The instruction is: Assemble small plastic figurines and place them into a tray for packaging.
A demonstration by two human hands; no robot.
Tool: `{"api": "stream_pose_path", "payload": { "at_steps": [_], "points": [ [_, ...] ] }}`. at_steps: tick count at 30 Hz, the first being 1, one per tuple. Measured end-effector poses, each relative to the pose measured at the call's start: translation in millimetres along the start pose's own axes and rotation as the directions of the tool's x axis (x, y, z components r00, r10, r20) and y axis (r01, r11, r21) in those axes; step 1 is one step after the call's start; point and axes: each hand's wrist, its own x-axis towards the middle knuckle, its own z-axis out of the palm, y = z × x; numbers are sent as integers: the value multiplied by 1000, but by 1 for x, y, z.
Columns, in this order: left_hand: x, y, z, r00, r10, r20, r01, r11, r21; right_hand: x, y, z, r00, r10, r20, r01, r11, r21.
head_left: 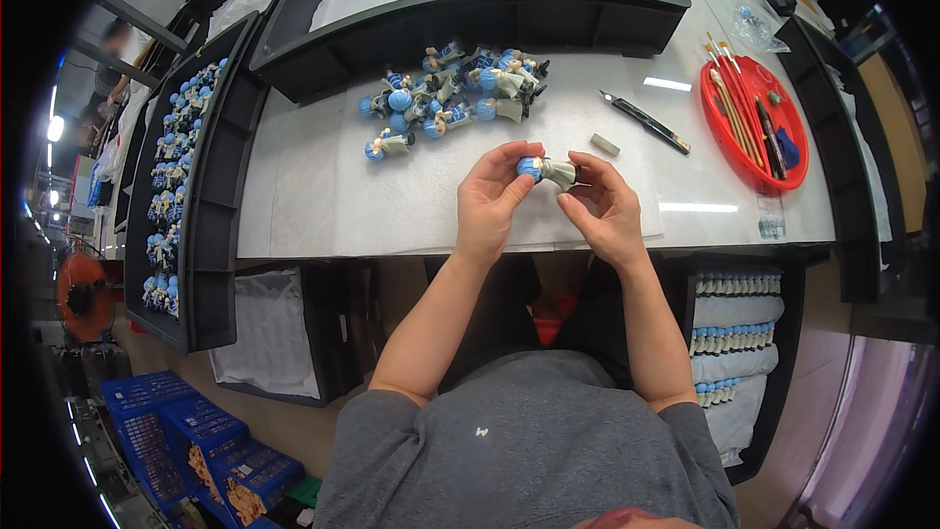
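Note:
A small figurine with blue hair and a pale robe lies sideways between my two hands, just above the near part of the white table. My left hand pinches its blue head between thumb and fingers. Around its dark base end curl the fingers of my right hand. A loose pile of similar figurines lies beyond my left hand. Close past my right hand rest a small grey-green block and a black craft knife.
A red oval tray with brushes and pens sits at the right. Behind the pile stands a black crate lined in white. Another black crate full of figurines flanks the left side. Below the table, a right-hand crate holds figurines in rows.

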Motion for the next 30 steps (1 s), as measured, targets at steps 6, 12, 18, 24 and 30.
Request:
{"api": "stream_pose_path", "payload": {
  "at_steps": [6,12,18,24,30],
  "points": [
    [-1,3,-2,1000,-1,11,0,1000,19,2,3,3,1000,-15,-28,14,999,-41],
    [-5,9,-4,998,4,60,-7,999,52,0,4,9,998,-19,-58,14,996,-84],
    [-4,-3,-1,999,-1,34,0,999,36,-5,-2,-3,983,-105,-150,82,984,-155],
    [-3,-6,-4,1000,-21,20,15,965,263,-40,-18,-59,894,-198,-401,173,980,-97],
    [-1,-4,3,1000,5,8,-8,924,383,-134,-11,-162,490,-132,-862,29,990,-135]
  ]
}}
